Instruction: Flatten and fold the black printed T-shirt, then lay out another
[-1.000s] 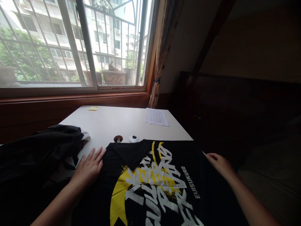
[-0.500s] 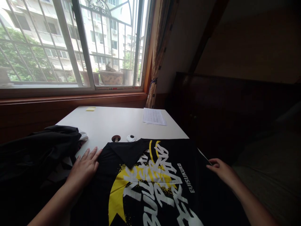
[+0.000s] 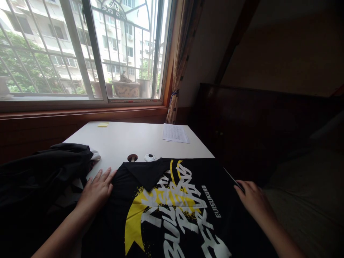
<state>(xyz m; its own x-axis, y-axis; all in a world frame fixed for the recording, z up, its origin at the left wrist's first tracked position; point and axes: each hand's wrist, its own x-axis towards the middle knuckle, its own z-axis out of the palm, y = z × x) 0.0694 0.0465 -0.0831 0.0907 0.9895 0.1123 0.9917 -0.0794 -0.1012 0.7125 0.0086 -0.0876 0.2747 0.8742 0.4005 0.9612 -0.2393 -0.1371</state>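
A black T-shirt [image 3: 185, 200] with white lettering and yellow print lies spread over the white table, one corner folded over near its far left edge. My left hand [image 3: 98, 190] rests flat on the shirt's left side, fingers stretched out and slightly apart. At the table's right edge, my right hand [image 3: 251, 197] grips the shirt's side, thumb on top and fingers curled over the edge. The near part of the shirt runs out of view at the bottom.
A heap of dark clothes [image 3: 45, 172] sits at the left. On the table [image 3: 129, 138] are printed papers [image 3: 176, 133], a yellow note [image 3: 103, 124], a cable hole [image 3: 132, 157] and a round white cover [image 3: 149, 157]. A barred window [image 3: 126, 53] stands behind.
My right hand has shifted slightly, its fingers now curled further over the table's edge with the shirt. My left hand stays in place.
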